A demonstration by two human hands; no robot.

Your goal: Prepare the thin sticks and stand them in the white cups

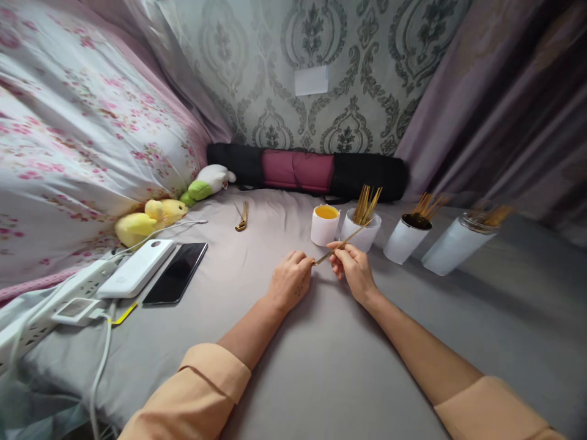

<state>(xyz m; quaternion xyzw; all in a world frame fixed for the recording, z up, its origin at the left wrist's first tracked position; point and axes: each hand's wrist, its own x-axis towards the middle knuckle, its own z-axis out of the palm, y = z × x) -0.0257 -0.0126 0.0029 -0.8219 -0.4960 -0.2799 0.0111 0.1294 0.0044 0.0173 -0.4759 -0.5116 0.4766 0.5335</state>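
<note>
A thin gold-coloured strip (351, 236) runs slantwise between my hands, its far end pointing up to the right. My left hand (291, 280) is closed at its lower end, with fingertips pinched there. My right hand (352, 266) pinches the strip further along, between thumb and fingers. Just beyond my hands stands a white cup with a yellow inside (324, 229). Beside it, a white-wrapped jar (364, 231) holds several upright gold strips (365, 205). A small bundle of gold strips with curled ends (242, 217) lies on the grey sheet, ahead and to the left.
To the right stand a white-covered can (406, 241) and a taller white-covered jar (456, 247), both with strips. At left lie a phone (177, 275), a white power bank (136, 269), a power strip (55, 305) and plush toys (149, 220). A black-and-maroon roll (298, 170) lies along the wall.
</note>
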